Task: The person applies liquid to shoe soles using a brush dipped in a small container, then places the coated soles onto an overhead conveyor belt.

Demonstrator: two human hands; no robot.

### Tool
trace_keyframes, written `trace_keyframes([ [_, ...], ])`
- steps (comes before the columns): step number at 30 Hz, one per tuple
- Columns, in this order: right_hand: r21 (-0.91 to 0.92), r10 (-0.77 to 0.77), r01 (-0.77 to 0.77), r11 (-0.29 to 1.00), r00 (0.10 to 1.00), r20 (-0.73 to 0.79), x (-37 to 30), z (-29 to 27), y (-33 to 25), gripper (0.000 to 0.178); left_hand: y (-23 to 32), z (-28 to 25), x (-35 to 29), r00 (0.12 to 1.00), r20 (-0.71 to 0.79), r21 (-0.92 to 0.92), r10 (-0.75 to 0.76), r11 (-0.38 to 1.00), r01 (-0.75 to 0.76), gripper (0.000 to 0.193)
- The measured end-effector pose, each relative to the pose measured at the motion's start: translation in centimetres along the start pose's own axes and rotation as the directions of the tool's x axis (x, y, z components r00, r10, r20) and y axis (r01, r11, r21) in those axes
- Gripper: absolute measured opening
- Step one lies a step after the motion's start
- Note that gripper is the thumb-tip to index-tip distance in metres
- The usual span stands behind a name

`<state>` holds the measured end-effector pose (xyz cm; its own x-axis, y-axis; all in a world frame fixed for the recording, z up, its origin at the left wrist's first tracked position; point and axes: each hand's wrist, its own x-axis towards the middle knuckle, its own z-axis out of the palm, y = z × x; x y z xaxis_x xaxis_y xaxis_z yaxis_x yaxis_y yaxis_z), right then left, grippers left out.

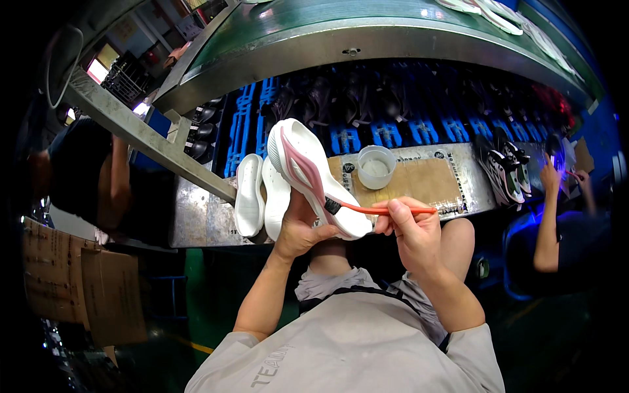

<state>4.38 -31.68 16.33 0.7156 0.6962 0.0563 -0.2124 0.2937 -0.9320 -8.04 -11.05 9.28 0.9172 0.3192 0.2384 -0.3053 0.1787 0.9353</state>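
My left hand (301, 226) grips a white and pink shoe sole (306, 157) from below, holding it tilted with its side wall turned toward me. In my right hand (413, 229) is a brush (367, 209) with a thin orange-red handle. Its dark bristle head meets the side of the sole, near the lower end. Two more white soles (249, 196) stand side by side on the metal bench just left of the held one. A translucent plastic cup (376, 167) with pale contents sits on a brown sheet (426, 182) beyond my right hand.
Ahead runs a green conveyor (282, 23) with a metal edge and white soles (488, 13) on it. Below it, dark shoes sit on blue racks (386, 134). Finished-looking shoes (501, 170) stand on the bench at right. Co-workers are at both sides; cardboard boxes (111, 295) lie left.
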Motion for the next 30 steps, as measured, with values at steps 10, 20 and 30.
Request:
trace_keyframes([
  [10,0.121,-0.121,0.164,0.979,0.946,-0.300,-0.1,-5.8,2.1,0.028,5.3,1.6,1.6,0.983,0.067,-0.244,-0.169,0.953,0.180,0.093],
  [20,0.130,-0.031,0.071,0.989,0.958,-0.286,-2.8,-7.3,3.1,0.028,19.3,-7.3,35.3,0.895,-0.432,-0.687,-0.115,0.685,-0.243,0.076],
  [30,-0.173,-0.059,0.018,0.985,0.970,-0.237,-1.2,-9.8,3.7,0.025,12.3,-6.7,16.6,0.929,-0.288,0.639,0.233,0.769,0.005,0.040],
])
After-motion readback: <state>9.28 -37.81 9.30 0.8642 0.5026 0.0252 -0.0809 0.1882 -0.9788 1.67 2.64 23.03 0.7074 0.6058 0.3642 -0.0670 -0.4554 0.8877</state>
